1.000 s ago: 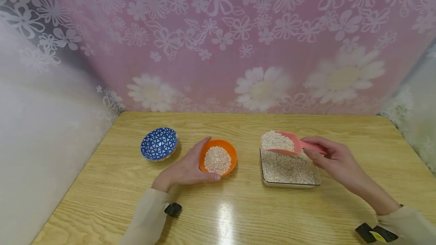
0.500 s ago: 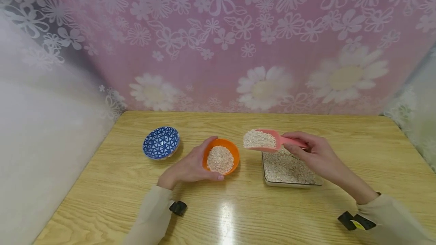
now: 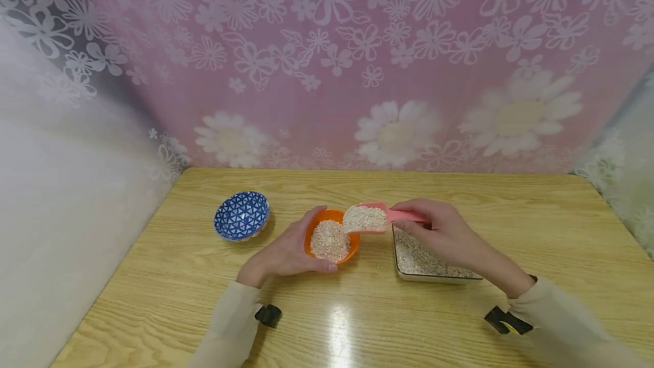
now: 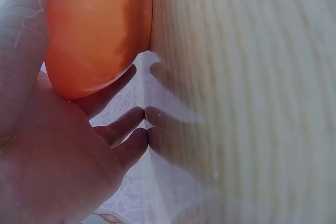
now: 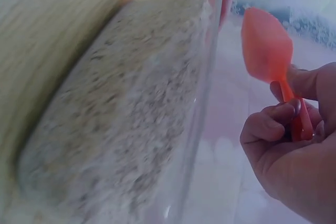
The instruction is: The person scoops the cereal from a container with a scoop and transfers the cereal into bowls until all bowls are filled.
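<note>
My left hand [image 3: 283, 251] holds the small orange bowl [image 3: 326, 214] between thumb and fingers at its left side; in the left wrist view, the bowl's wall [image 4: 94, 30] rests against the hand. Pale oat flakes [image 3: 328, 241] lie in the bowl. With thumb and fingers, my right hand [image 3: 441, 231] grips the handle of a pink scoop [image 3: 389, 216] heaped with flakes [image 3: 364, 218]. The scoop is level, its front end over the bowl's right part. Below the right hand stands a clear rectangular container [image 3: 434, 279] of flakes, partly hidden by that hand.
A blue-and-white patterned bowl [image 3: 241, 216] sits tilted on the wooden table [image 3: 306, 322], left of the orange one. A pink flowered curtain [image 3: 317, 101] hangs behind the table's far edge, and a pale sheet [image 3: 76, 186] covers the left side.
My right hand has carried the loaded scoop leftward from above the container to over the orange bowl's right part. The left hand stays at the bowl.
</note>
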Demonstrator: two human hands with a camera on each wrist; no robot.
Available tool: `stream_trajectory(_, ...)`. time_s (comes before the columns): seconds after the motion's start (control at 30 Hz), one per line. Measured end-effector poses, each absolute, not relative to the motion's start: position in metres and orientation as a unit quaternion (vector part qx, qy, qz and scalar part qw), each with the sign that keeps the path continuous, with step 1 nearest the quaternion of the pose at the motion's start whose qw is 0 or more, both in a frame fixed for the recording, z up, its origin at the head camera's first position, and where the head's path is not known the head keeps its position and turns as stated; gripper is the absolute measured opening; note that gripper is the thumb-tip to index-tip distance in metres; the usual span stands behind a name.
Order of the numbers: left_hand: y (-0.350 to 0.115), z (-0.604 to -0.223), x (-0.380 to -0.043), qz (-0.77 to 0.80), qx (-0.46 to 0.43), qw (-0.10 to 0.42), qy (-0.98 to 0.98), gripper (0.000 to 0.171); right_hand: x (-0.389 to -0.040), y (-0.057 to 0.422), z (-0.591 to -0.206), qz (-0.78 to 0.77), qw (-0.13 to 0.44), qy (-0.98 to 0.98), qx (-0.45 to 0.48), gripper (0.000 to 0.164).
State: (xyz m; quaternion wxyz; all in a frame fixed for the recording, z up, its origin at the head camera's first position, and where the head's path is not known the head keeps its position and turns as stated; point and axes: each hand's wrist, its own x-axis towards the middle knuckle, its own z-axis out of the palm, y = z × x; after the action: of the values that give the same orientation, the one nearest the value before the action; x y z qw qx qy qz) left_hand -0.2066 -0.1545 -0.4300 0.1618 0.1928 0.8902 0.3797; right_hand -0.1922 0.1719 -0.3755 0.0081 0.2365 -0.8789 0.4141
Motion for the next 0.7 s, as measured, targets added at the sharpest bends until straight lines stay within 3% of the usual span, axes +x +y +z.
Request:
stream_trajectory(0.33, -0.153, -0.433, -0.209, 0.404, 0.207, 0.163, 0.876, 0.117, -0.195, 0.138, -0.368, 0.303, 0.053, -0.889, 0.338, 0.023)
stream_trajectory(0.7, -0.153, -0.433, -0.209, 0.406, 0.207, 0.159, 0.876, 0.117, -0.194, 0.127, -0.371, 0.174, 0.168, -0.885, 0.398, 0.019)
